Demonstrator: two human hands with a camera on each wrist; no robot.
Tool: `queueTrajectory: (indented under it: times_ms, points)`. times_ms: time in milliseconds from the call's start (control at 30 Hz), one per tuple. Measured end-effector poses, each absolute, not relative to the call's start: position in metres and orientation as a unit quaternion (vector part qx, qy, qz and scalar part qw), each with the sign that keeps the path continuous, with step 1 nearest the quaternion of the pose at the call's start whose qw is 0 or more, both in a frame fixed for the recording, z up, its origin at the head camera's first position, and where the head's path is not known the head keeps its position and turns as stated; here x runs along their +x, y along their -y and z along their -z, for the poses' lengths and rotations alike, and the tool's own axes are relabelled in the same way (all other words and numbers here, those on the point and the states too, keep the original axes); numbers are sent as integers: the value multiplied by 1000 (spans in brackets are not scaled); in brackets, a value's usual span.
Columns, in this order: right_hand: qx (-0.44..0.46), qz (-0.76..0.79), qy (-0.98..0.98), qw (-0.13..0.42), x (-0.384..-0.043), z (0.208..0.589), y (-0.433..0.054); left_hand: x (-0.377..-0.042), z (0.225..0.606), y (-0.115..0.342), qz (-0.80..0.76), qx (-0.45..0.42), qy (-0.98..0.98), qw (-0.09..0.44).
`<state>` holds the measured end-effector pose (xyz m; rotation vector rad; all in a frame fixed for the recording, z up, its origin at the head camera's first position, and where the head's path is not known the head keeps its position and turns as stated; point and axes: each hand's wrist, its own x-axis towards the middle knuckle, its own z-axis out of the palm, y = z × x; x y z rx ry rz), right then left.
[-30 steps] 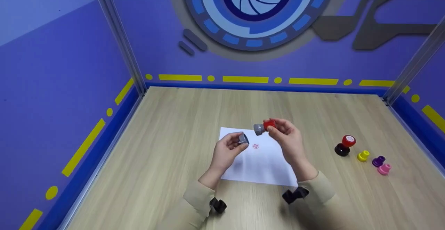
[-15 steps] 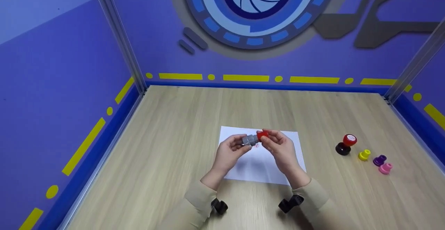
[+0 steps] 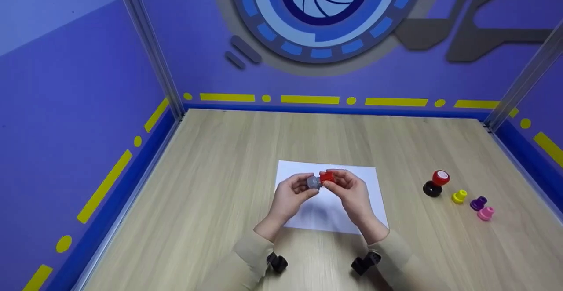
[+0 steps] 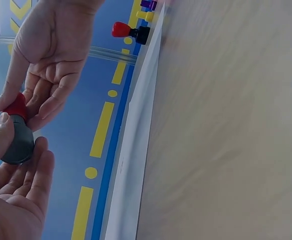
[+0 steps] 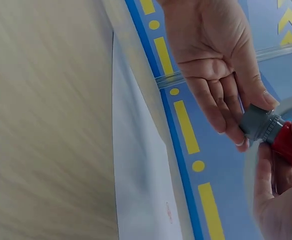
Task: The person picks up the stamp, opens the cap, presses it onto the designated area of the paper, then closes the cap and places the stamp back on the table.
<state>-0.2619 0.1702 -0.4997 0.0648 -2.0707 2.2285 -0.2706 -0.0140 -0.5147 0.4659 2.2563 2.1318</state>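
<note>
The stamp (image 3: 319, 180) lies lengthwise left-to-right. The left hand (image 3: 286, 201) clamps its fingers on the grey end (image 3: 313, 182), the right hand (image 3: 355, 198) the red (image 3: 327, 176).

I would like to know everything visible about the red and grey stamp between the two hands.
The red and grey stamp has a glossy red handle and a duller grey end with a ridged collar; all look like hard plastic. The parts appear joined, without a visible gap. It is held sideways, above the white paper, not touching it. The left hand pinches the grey end, the right hand the handle. Its printing face is not visible.
</note>
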Motion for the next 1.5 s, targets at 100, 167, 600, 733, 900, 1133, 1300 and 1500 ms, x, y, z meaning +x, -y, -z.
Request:
queueTrajectory:
  times_ms: [100, 167, 600, 733, 900, 1133, 1300, 1500]
  points:
    - [29, -722, 690, 52, -261, 501, -171, -270, 516, 15, -677, 148, -721, 7]
    - [30, -722, 690, 49, -261, 501, -172, -270, 516, 15, -675, 148, -723, 10]
    - [10, -722, 685, 96, -295, 481, -209, -277, 514, 26, -557, 115, -820, 62]
    - [-24, -671, 730, 129, -315, 473, -239, -277, 515, 33, -430, 109, -891, 93]
    - [-101, -581, 798, 123, -338, 470, -279, -278, 517, 36, -322, 138, -927, 132]
    - [-143, -493, 855, 75, -355, 478, -308, -274, 519, 37, -232, 143, -949, 160]
    - [-145, -458, 874, 69, -362, 489, -315, -274, 518, 37, -226, 147, -947, 173]
    - [-147, -446, 881, 63, -367, 498, -319, -274, 516, 38, -227, 147, -946, 177]
